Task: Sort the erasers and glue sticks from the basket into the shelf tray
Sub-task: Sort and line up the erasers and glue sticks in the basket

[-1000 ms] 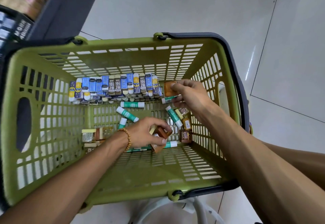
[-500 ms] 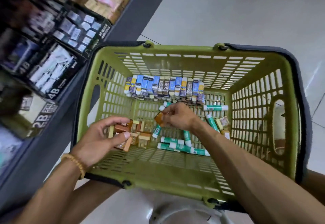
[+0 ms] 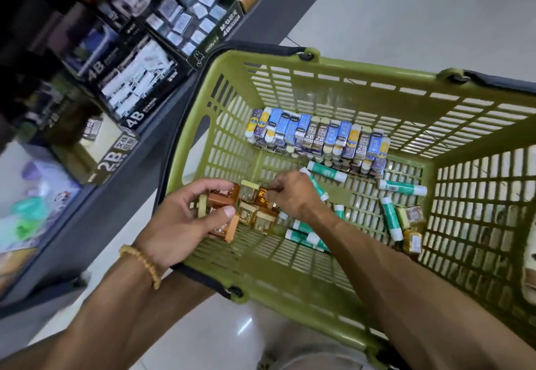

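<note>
Green basket (image 3: 333,276), slatted floor, beside a dark shelf (image 3: 95,224) of 4B and 2B cartons; nothing visibly in a shelf tray yet. Left hand (image 3: 185,218) at the near-left corner, thumb and fingers curled round a cluster of brown wrapped erasers (image 3: 223,198); right hand (image 3: 290,195) just beside it, fingertips pinched on another brown eraser (image 3: 262,195) among the loose ones.

Handling, as judged: erasers small, light, blocky, stiff enough to squeeze; glossy wrap probably slick, so grip across the flat faces, several pressed together as a stack. Glue sticks (image 3: 390,217), green and white, scattered mid-floor and right; round, likely to roll, best taken across the barrel, not the cap. Row of blue and 2B packs (image 3: 319,137) stands along the far wall, untouched.
</note>
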Action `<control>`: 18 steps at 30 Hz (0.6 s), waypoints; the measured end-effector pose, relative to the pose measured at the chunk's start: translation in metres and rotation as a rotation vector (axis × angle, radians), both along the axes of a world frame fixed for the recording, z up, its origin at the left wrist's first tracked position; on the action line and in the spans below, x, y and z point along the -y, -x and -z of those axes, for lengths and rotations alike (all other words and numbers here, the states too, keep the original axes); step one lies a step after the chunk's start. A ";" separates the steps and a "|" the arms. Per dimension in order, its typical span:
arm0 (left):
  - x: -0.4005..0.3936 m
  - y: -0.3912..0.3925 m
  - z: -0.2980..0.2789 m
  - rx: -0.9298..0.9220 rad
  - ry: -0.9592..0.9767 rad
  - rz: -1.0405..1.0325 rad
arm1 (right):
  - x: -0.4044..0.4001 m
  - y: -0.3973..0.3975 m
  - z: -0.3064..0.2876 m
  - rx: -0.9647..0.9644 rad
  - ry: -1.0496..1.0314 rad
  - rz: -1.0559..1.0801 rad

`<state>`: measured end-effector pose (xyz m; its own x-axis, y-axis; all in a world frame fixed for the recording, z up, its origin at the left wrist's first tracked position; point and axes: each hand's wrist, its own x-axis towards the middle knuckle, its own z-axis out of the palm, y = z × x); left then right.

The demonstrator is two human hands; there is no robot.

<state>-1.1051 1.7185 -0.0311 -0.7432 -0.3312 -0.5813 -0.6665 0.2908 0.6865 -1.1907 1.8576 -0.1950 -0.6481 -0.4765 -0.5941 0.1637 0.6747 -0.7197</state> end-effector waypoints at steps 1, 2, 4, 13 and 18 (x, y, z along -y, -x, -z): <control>0.001 0.000 0.001 0.006 0.017 0.013 | -0.001 0.000 -0.003 0.011 0.033 0.036; 0.002 -0.001 0.002 0.017 0.023 0.024 | -0.002 0.001 -0.008 0.071 0.107 0.103; 0.003 0.001 0.005 0.040 0.016 0.044 | -0.006 0.005 -0.025 0.344 0.335 0.232; 0.002 0.011 0.018 0.109 -0.067 0.152 | -0.010 0.006 -0.046 0.840 0.703 0.124; 0.004 0.013 0.019 0.210 -0.053 0.043 | -0.012 0.009 -0.038 0.792 0.637 0.331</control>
<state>-1.1180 1.7141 -0.0500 -0.6169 -0.2671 -0.7403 -0.7841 0.2893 0.5490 -1.1999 1.8699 -0.1568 -0.3406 -0.7187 -0.6061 0.8455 0.0478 -0.5318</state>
